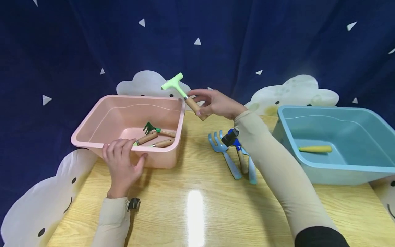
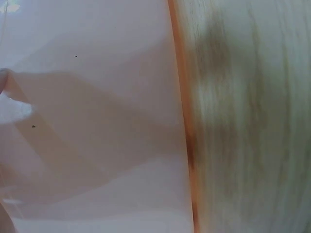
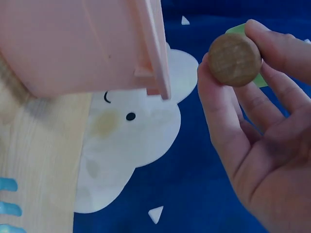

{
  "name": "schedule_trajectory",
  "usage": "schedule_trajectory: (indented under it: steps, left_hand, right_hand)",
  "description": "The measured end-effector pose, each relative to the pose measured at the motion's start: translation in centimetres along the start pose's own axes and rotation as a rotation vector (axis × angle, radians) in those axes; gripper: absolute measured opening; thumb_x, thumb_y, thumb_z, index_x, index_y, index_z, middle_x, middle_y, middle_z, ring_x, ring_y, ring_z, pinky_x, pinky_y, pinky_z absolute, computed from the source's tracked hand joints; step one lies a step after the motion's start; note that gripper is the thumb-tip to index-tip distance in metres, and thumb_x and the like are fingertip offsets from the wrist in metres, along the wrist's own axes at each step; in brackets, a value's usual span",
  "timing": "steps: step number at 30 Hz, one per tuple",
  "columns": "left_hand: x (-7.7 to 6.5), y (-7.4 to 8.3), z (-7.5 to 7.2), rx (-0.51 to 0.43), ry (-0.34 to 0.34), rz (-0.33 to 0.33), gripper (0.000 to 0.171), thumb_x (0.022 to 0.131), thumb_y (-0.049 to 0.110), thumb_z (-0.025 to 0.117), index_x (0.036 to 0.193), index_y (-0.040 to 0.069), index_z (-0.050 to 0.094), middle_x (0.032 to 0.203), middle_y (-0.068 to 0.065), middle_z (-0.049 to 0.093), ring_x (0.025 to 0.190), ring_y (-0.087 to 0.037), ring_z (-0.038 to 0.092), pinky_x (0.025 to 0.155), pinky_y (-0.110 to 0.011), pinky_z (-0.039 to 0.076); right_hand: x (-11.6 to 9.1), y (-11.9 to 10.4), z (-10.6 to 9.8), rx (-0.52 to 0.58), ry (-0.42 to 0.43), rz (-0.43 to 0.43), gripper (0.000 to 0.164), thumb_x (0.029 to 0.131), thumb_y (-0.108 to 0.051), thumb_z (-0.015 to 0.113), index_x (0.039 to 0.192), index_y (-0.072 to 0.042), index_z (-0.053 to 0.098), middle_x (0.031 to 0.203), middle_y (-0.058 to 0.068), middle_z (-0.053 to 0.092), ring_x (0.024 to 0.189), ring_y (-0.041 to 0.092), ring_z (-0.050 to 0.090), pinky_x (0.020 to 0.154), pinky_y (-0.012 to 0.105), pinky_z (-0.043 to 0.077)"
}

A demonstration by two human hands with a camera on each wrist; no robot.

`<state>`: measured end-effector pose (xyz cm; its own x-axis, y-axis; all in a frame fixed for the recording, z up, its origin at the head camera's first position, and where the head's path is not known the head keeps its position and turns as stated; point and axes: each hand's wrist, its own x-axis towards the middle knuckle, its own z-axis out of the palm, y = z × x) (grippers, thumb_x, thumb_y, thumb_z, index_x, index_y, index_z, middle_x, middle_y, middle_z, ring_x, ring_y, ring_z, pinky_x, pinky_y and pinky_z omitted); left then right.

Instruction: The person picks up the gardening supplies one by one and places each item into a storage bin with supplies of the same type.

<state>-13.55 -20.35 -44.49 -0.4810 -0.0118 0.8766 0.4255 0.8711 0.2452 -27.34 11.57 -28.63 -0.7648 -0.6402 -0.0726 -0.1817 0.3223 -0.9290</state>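
Observation:
Above the table, just right of the pink tub, my right hand (image 1: 216, 103) pinches a light green T-headed garden tool (image 1: 174, 83) by its wooden handle (image 3: 235, 60). The tool tilts, its head up and to the left over the tub's far right corner. My left hand (image 1: 121, 164) grips the front rim of the pink tub (image 1: 182, 137), fingers over the edge and thumb against the outer wall. Inside that tub lie a small dark green rake (image 1: 149, 127) and two wooden-handled tools, their heads hidden behind the front wall.
Under my right forearm, a light blue fork (image 1: 219, 147), a blue-headed tool with a wooden handle (image 1: 242, 161) and another light blue handle (image 1: 252, 171) lie on the table (image 1: 166, 206). A blue tub (image 1: 342, 168) at the right holds a yellow-handled tool (image 1: 318, 149). A dark curtain hangs behind.

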Motion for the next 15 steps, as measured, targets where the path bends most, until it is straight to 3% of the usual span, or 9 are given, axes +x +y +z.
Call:
schedule_trajectory:
  steps: [8,15]
  left_hand:
    - [-0.1,-0.1,-0.1,0.006,0.006,0.002,0.052,0.077,0.037,0.068,0.117,0.004,0.063,0.111,-0.018,0.059,0.113,-0.037,0.044,0.117,-0.049,0.013]
    - [0.0,-0.1,0.0,-0.003,0.008,0.006,0.052,0.076,0.035,0.069,0.117,0.004,0.063,0.111,-0.017,0.059,0.113,-0.037,0.044,0.118,-0.049,0.012]
  right_hand:
    - [1.9,-2.4,1.4,-0.057,-0.044,-0.022,0.073,0.081,0.010,0.067,0.144,-0.024,0.050,0.131,0.012,0.064,0.095,0.024,0.068,0.077,0.035,0.056]
    - [3.3,-3.6,2.3,-0.037,-0.081,-0.022,0.072,0.081,0.009,0.066,0.144,-0.022,0.050,0.133,0.010,0.063,0.099,0.026,0.067,0.074,0.034,0.057]
